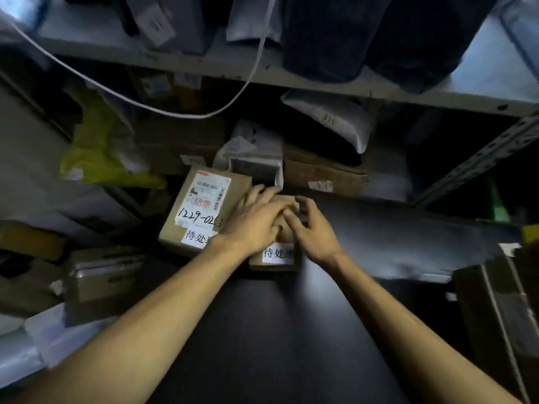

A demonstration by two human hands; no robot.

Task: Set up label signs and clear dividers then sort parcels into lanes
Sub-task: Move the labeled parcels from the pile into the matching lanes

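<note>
Sorting looks partly under way. 2 white paper signs are already stuck on: 1 sign (278,253) on the front of the small box (272,267), the other sign (198,237) on the bigger box (175,228) touching its left side. Both boxes sit at the back of the dark table (291,330), below the shelf (320,83). The left hand (256,225) lies on the small box with fingers spread; the right hand (312,228) curls its fingers around the box's right edge. No clear dividers or marked lanes show, so those seem left to do. Dim light and blur hide most surrounding parcels, and the hands cover the small box's top
</note>
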